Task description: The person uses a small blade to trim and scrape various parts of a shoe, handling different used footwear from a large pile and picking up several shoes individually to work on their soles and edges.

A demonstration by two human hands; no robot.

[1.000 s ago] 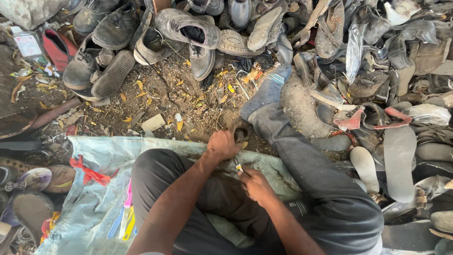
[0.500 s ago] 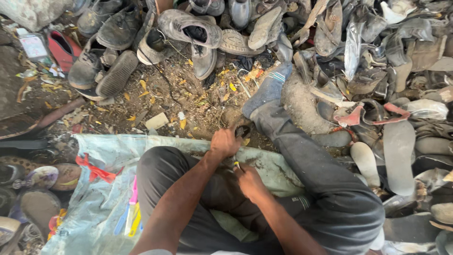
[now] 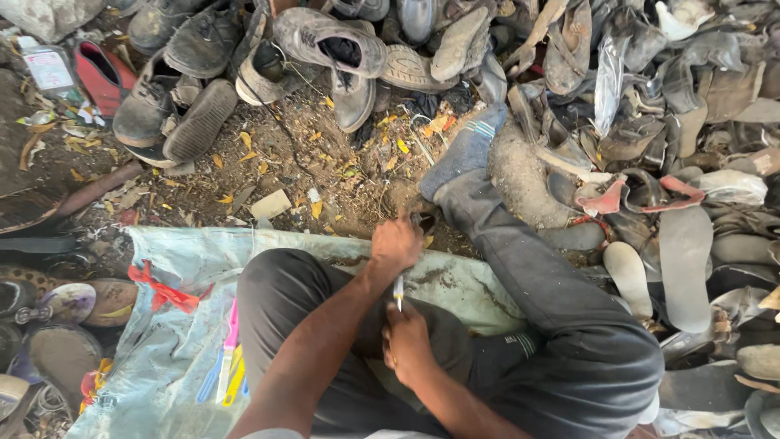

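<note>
I sit on the ground with my legs in dark trousers (image 3: 569, 325). My left hand (image 3: 396, 244) is closed in a fist beside my right shin, its fingers on a small dark piece (image 3: 424, 221) at the edge of the dirt. My right hand (image 3: 406, 341) is closed lower down, over my lap, and grips a slender pale tool (image 3: 398, 291) that points up toward the left hand. What lies under the fingers is hidden.
A pale blue plastic sheet (image 3: 187, 260) lies under me, with a red strip (image 3: 162, 289) and pink, blue and yellow sticks (image 3: 227, 370) on it. Worn shoes (image 3: 325, 41) and loose soles (image 3: 686, 260) are piled at the back and right. Bare dirt with yellow scraps (image 3: 284, 154) lies ahead.
My right hand has drawn back toward me and slightly left, away from the left hand, so the pale tool shows between them. The left hand has stayed put.
</note>
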